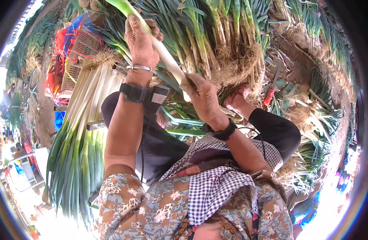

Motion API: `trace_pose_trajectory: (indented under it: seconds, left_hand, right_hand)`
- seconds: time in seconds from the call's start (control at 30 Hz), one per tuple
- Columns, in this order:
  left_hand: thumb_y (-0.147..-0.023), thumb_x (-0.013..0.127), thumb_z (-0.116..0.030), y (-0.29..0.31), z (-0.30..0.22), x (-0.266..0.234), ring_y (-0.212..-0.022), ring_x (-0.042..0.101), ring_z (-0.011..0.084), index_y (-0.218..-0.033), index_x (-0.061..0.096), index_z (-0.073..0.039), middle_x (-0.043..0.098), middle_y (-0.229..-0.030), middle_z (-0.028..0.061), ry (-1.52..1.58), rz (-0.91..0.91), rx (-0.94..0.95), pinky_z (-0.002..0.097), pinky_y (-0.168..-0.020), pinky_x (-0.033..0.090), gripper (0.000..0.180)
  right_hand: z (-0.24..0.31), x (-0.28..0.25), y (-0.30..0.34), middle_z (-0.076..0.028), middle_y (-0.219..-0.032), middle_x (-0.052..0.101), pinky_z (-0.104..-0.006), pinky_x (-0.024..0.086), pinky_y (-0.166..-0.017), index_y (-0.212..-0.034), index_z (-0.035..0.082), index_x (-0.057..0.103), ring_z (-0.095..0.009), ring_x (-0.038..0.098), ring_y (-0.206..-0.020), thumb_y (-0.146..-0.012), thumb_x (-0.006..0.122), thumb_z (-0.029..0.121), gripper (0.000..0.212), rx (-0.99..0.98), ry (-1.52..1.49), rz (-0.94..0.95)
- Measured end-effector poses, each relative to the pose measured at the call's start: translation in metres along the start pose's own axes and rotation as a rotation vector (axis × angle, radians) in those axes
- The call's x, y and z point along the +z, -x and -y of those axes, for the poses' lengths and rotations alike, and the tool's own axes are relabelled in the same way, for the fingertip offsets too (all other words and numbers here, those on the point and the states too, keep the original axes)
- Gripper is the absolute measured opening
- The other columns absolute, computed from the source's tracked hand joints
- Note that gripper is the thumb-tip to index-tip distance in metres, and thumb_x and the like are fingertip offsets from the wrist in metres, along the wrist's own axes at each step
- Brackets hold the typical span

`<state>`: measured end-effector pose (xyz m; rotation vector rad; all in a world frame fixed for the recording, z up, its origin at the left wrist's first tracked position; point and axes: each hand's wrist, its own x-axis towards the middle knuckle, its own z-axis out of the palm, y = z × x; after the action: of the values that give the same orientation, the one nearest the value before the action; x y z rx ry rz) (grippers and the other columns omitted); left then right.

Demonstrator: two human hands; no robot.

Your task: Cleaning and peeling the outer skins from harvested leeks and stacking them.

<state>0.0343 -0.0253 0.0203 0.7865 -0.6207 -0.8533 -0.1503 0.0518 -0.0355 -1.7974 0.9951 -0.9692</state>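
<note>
A single leek slants across the space in front of me, its green top up at the left and its white base down at the right. My left hand is closed around the upper stalk, where white turns to green. Lower down, my right hand grips the pale root end between thumb and fingers; its fingertips are partly hidden. Just beyond both hands stand untrimmed leeks with brown, stringy roots. To the left of my left forearm lies a stack of clean white-stalked leeks, their green leaves toward me.
A tan plastic basket with red plastic strands stands at far left. A red-handled tool lies beyond my right knee. Root scraps and loose leaves cover the right side. More leeks line the far right.
</note>
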Motion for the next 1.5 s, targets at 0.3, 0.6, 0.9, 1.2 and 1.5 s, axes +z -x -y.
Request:
trace_pose_trajectory:
  seconds: [0.3,0.6,0.9,1.2,1.5]
  left_hand:
    - [-0.094,0.055,-0.047,0.01,-0.009,-0.001,-0.054,0.05,0.0118,-0.104,0.05,-0.01,0.055,-0.071,0.0031,-0.041,0.014,0.127,0.0279,-0.047,0.041,0.038]
    - [-0.099,0.048,-0.042,0.007,-0.013,-0.011,-0.061,0.043,0.0108,-0.133,0.043,-0.007,0.053,-0.077,0.0035,0.084,0.162,-0.078,0.0262,-0.054,0.038,0.049]
    - [-0.101,0.044,-0.041,0.007,-0.009,-0.007,-0.06,0.041,0.0098,-0.131,0.044,-0.008,0.052,-0.077,0.0028,0.067,0.132,-0.102,0.0262,-0.055,0.037,0.045]
    - [-0.099,0.05,-0.039,-0.01,-0.004,-0.017,-0.06,0.046,0.0139,-0.121,0.047,-0.007,0.051,-0.074,0.006,0.071,-0.019,-0.093,0.029,-0.054,0.038,0.039]
    - [-0.101,0.043,-0.043,0.005,-0.008,-0.002,-0.05,0.044,0.0093,-0.121,0.048,-0.006,0.051,-0.067,0.0018,0.137,-0.075,-0.13,0.0272,-0.047,0.038,0.042]
  right_hand:
    - [0.003,-0.006,-0.012,-0.017,-0.081,0.066,-0.0313,0.049,-0.067,-0.103,-0.002,0.065,-0.019,0.066,-0.074,-0.088,0.065,0.013,0.021,-0.017,0.04,0.175]
    - [-0.001,-0.004,-0.005,-0.009,-0.076,0.063,-0.0298,0.047,-0.066,-0.089,-0.001,0.064,-0.014,0.058,-0.07,-0.082,0.072,0.016,0.02,0.16,-0.237,0.178]
    - [0.002,-0.011,-0.004,-0.01,-0.076,0.061,-0.0319,0.046,-0.072,-0.086,0.0,0.062,-0.017,0.056,-0.073,-0.081,0.073,0.018,0.022,0.094,-0.161,0.16]
    - [0.018,-0.024,0.029,-0.01,-0.075,0.056,-0.034,0.047,-0.065,-0.081,0.003,0.057,-0.022,0.059,-0.07,-0.075,0.067,0.003,0.011,-0.201,0.006,0.596]
    - [-0.01,-0.066,0.012,-0.018,-0.102,0.063,-0.0398,0.049,-0.081,-0.106,-0.002,0.061,-0.033,0.062,-0.094,-0.086,0.064,0.016,0.027,-0.053,0.149,0.409]
